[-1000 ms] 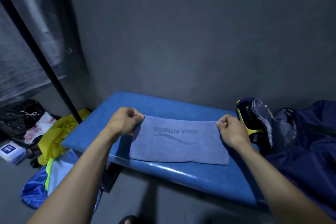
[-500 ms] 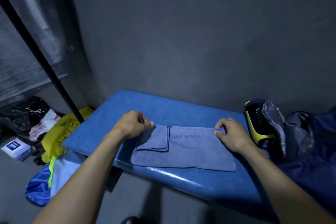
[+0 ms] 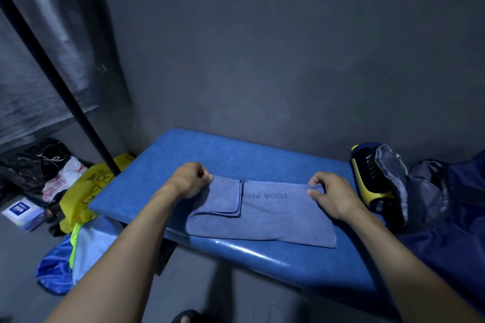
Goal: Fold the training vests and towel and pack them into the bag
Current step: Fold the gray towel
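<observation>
- While the left hand (image 3: 190, 181) holds the near-left end of the blue-grey towel (image 3: 262, 217), a flap now lies doubled over toward the printed lettering, where a second ago the cloth lay flat in one long strip.
- Left grip: fingers curled at the towel's left edge; whether they pinch the cloth or only press it I cannot tell for certain, though they look closed on it.
- Right hand (image 3: 332, 195): thumb and fingers pinch the far-right corner, which has bunched up a little since the strip was held taut.
- Change in meaning: the lengthwise fold looks finished and the crosswise fold is under way, so the towel seems close to a packable size; the right end probably comes over next.
- Towel's place: on the padded blue surface (image 3: 183, 160), its near edge close to the front lip.
- Bag (image 3: 446, 217): dark blue, slumped at the right end of the surface, beside a yellow-and-black shoe (image 3: 367, 181); its opening is not clear from here.
- Left of the surface, on the floor: a yellow plastic bag (image 3: 86, 191) and a shiny blue garment with a lime stripe (image 3: 65, 257), perhaps one of the vests, not yet folded.
- Nothing lies between the towel and the bag except the shoe.
</observation>
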The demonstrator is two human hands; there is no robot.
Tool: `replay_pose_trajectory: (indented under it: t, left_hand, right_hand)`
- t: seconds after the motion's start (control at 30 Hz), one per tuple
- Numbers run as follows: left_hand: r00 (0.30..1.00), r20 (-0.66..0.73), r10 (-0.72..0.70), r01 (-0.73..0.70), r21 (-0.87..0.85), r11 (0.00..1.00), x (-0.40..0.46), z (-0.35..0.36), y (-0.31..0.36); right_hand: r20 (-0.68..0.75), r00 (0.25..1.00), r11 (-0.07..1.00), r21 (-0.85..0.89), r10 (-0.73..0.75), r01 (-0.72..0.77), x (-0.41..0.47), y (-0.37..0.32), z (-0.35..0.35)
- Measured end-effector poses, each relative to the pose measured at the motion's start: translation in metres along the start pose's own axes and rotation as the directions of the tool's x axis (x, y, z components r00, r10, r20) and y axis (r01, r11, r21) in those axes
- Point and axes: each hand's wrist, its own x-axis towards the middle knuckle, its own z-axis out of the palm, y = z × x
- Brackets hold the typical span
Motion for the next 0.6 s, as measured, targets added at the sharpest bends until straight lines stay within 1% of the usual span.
replay_pose_trajectory:
  t: [0.03, 0.07, 0.13, 0.17, 0.2, 0.23, 0.27, 0.3, 0.33, 0.37, 0.4, 0.43, 0.47, 0.53, 0.6]
  left_hand:
    - [0.999, -0.041, -0.014, 0.014, -0.015, 1.0, 0.002, -0.003, -0.003]
    - [0.996, -0.08, -0.032, 0.032, 0.008, 0.999, 0.003, -0.004, -0.006]
    - [0.991, -0.132, -0.018, 0.038, 0.152, 0.988, 0.001, -0.005, -0.01]
    - [0.987, -0.159, 0.022, 0.01, 0.201, 0.98, -0.001, -0.006, -0.01]
    - [0.979, -0.187, 0.08, -0.04, 0.21, 0.977, -0.004, -0.01, -0.007]
    - [0.964, -0.215, 0.156, -0.115, 0.189, 0.975, -0.008, -0.016, -0.003]
    - [0.946, -0.214, 0.242, -0.214, 0.146, 0.966, -0.014, -0.022, 0.004]
    - [0.933, -0.17, 0.318, -0.311, 0.071, 0.948, -0.022, -0.028, 0.011]
    - [0.922, -0.074, 0.38, -0.383, -0.02, 0.924, -0.034, -0.032, 0.02]
    - [0.905, 0.039, 0.424, -0.421, -0.069, 0.905, -0.044, -0.032, 0.027]
    - [0.882, 0.134, 0.451, -0.448, -0.056, 0.892, -0.053, -0.029, 0.032]
    - [0.866, 0.192, 0.461, -0.472, 0.012, 0.881, -0.057, -0.022, 0.032]
    - [0.859, 0.218, 0.464, -0.491, 0.089, 0.867, -0.059, -0.014, 0.032]
    - [0.862, 0.214, 0.46, -0.501, 0.222, 0.837, -0.055, -0.004, 0.029]
    - [0.867, 0.201, 0.456, -0.498, 0.3, 0.814, -0.051, -0.002, 0.029]
  right_hand:
    - [0.0, 1.0, 1.0, -0.002, 0.005, -0.005, 0.0, 0.0, 0.0]
    - [-0.002, 1.0, 1.0, -0.004, 0.009, -0.009, 0.0, 0.001, 0.001]
    - [-0.008, 1.0, 1.0, 0.004, 0.019, -0.019, 0.0, 0.001, 0.001]
    - [-0.012, 1.0, 1.0, 0.009, 0.025, -0.025, 0.0, 0.001, 0.001]
    - [-0.015, 0.999, 1.0, 0.012, 0.029, -0.029, -0.001, 0.0, 0.0]
    - [-0.018, 0.999, 0.999, 0.016, 0.034, -0.034, -0.001, 0.0, 0.0]
    - [-0.02, 0.999, 0.999, 0.021, 0.04, -0.039, -0.001, -0.001, 0.0]
    - [-0.021, 0.999, 0.999, 0.027, 0.046, -0.045, -0.002, -0.001, 0.0]
    - [-0.02, 0.999, 0.998, 0.029, 0.05, -0.049, -0.003, -0.002, -0.001]
    - [-0.021, 0.998, 0.998, 0.03, 0.055, -0.054, -0.003, -0.003, -0.001]
    - [-0.021, 0.998, 0.998, 0.031, 0.06, -0.059, -0.004, -0.003, -0.002]
    - [-0.022, 0.998, 0.997, 0.036, 0.065, -0.064, -0.004, -0.004, -0.003]
    - [-0.022, 0.997, 0.997, 0.043, 0.071, -0.07, -0.005, -0.005, -0.004]
    - [-0.025, 0.996, 0.995, 0.062, 0.086, -0.084, -0.005, -0.005, -0.005]
    - [-0.031, 0.995, 0.993, 0.076, 0.093, -0.09, -0.006, -0.005, -0.006]
